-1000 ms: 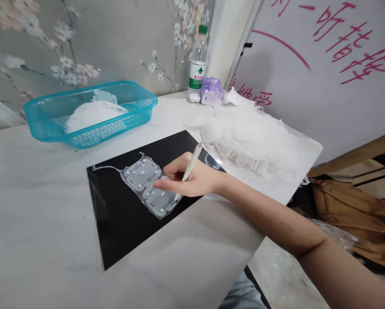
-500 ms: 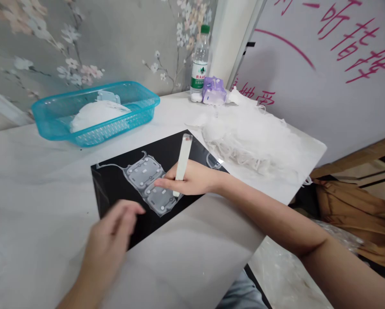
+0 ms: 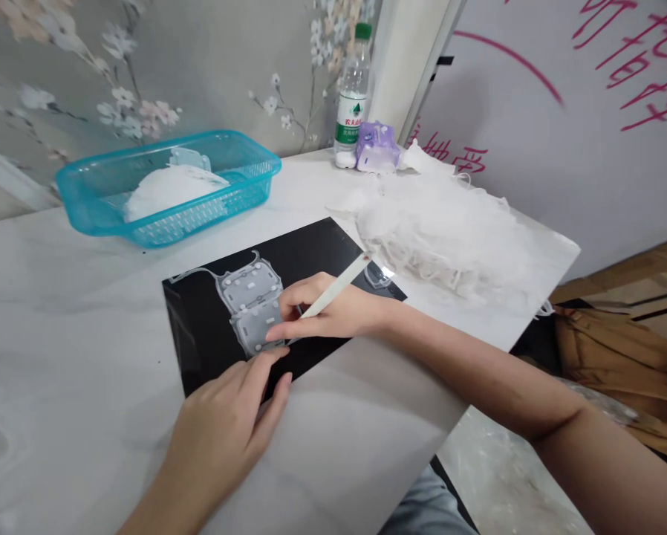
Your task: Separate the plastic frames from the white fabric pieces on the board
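Moved in from the lower left, the left hand [image 3: 222, 423] now lies with its fingers part-spread, holding nothing, the fingertips [image 3: 275, 355] just beside the lower edge of a grey translucent moulded two-panel sheet [image 3: 249, 291]. In the head view, that sheet lies on a glossy black rectangular board [image 3: 200, 334], its long axis running roughly top to bottom. The right hand [image 3: 333, 316] is over its right side, closed on a slim white stylus [image 3: 333, 291] angled up-right. The board extends left of the sheet, on a white marble worktop [image 3: 71, 312].
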Demonstrator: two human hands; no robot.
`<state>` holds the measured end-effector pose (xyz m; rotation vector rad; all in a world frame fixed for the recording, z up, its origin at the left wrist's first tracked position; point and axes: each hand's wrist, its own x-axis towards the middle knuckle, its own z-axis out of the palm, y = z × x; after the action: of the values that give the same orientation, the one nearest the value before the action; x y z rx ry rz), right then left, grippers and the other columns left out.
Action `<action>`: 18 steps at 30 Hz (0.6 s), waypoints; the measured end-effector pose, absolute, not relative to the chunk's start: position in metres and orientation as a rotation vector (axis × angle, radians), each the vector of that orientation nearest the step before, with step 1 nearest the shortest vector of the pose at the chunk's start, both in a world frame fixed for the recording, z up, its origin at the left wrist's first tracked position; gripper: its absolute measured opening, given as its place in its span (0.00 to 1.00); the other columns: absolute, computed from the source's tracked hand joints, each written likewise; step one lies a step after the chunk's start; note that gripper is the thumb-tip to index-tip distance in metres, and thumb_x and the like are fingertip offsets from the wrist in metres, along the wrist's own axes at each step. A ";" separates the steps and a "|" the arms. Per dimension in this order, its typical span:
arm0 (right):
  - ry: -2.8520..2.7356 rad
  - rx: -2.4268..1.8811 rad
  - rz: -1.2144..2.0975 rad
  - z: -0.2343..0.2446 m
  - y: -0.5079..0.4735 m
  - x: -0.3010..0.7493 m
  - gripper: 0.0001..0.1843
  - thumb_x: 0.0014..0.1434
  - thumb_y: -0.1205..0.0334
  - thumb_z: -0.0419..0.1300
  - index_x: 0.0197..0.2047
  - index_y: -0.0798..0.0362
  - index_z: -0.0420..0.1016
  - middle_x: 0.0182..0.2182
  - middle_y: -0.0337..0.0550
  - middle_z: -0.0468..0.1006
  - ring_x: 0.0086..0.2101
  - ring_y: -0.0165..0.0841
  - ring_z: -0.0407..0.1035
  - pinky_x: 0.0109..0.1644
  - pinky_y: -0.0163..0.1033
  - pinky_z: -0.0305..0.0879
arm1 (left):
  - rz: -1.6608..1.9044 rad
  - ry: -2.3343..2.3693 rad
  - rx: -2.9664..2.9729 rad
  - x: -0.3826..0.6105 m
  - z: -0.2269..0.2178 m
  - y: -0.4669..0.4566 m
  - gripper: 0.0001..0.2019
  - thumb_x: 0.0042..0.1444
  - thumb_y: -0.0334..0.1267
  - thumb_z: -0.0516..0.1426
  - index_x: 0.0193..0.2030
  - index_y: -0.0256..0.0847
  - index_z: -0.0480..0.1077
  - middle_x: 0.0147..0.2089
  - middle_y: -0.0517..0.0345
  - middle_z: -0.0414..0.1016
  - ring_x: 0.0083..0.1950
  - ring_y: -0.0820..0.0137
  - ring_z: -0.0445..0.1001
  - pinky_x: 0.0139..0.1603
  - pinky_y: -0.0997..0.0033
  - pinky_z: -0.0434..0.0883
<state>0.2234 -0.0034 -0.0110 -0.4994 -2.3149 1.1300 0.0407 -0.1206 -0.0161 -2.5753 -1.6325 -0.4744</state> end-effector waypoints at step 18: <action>-2.421 -0.540 1.181 0.009 -0.003 0.230 0.16 0.60 0.62 0.59 0.23 0.56 0.62 0.18 0.30 0.61 0.22 0.21 0.50 0.28 0.30 0.50 | -0.521 -1.743 -2.513 0.046 -0.017 -0.120 0.13 0.63 0.39 0.49 0.37 0.40 0.74 0.21 0.64 0.69 0.17 0.75 0.66 0.18 0.75 0.54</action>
<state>0.2302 -0.0027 0.0087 -0.5405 -2.4213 1.1807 0.0463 -0.1203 -0.0173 -2.5134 -1.7430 -0.5213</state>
